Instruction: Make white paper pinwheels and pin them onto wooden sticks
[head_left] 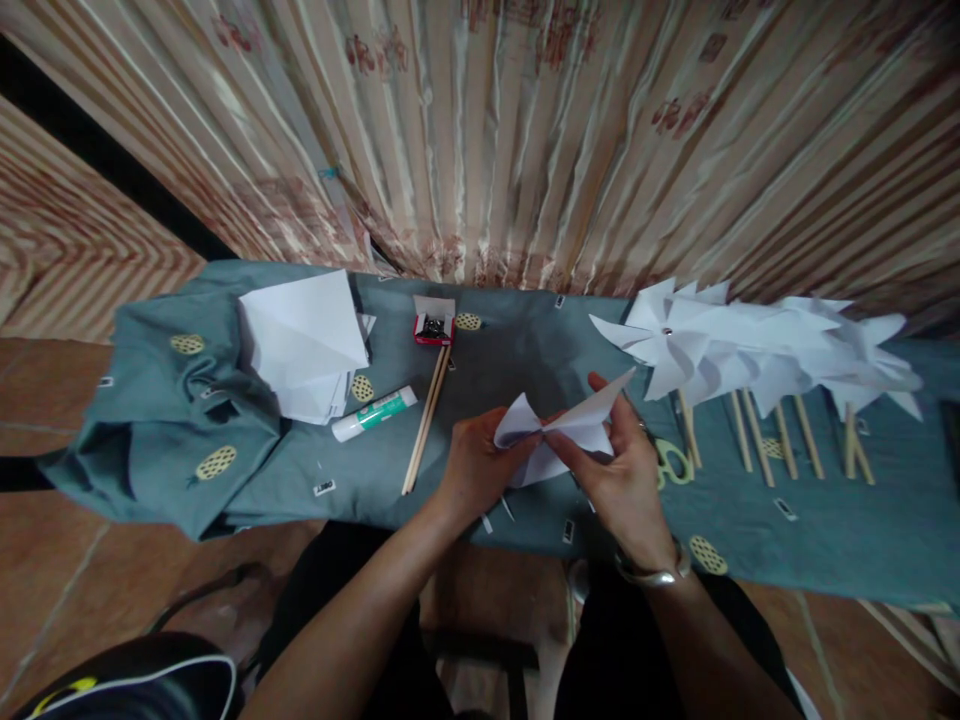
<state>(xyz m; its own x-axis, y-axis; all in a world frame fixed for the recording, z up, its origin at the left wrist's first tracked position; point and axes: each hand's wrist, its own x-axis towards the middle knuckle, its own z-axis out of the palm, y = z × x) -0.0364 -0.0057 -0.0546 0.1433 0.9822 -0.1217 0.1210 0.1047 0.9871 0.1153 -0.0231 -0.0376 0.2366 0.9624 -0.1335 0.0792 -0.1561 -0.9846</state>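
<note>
Over the middle of the cloth-covered board, both hands hold one white paper pinwheel (592, 425) whose corners are bent in towards its centre. My left hand (480, 455) pinches it near the middle from the left, beside a curled blade. My right hand (622, 470), with a metal bracelet at the wrist, grips it from the right, thumb at the centre and fingers behind a raised blade. Green-handled scissors (675, 463) lie just right of that hand, their blades hidden. Left of my left hand are wooden sticks (427, 420) and a small red box (433, 325) of dark metal pins.
Several finished pinwheels (720, 345) on sticks lie overlapping at the right. A glue stick (375, 413) and a stack of white paper sheets (304, 335) lie at the left. Behind the grey-green cloth (525, 340) hangs a pleated curtain (480, 150).
</note>
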